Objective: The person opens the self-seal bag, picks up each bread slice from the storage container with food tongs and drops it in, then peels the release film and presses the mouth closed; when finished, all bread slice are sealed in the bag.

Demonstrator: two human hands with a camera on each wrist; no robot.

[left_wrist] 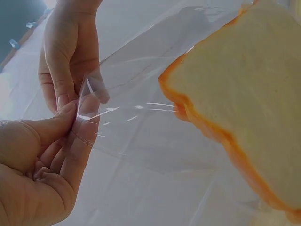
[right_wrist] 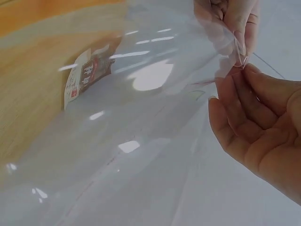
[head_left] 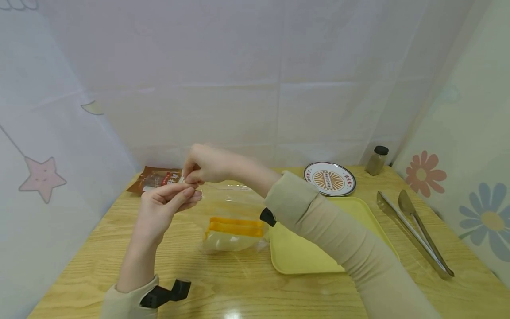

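A clear plastic bag [head_left: 235, 197] with bread slices [head_left: 235, 228] in it hangs over the table, left of the centre. The slices have pale faces and orange crusts, seen large in the left wrist view as bread [left_wrist: 240, 89]. Thumb and fingers of my left hand [head_left: 161, 206] pinch a corner of the bag's edge. My right hand [head_left: 209, 163] reaches across from the right and pinches the same edge, its fingertips right beside the left ones. In the right wrist view the film [right_wrist: 141, 113] spreads out taut from the pinched corner.
A brown printed packet [head_left: 149, 179] lies at the back left. To the right are a yellow tray [head_left: 296, 252], a round patterned plate [head_left: 311, 173] behind it, metal tongs [head_left: 414, 235], and a small jar with a black lid [head_left: 376, 161] near the back wall.
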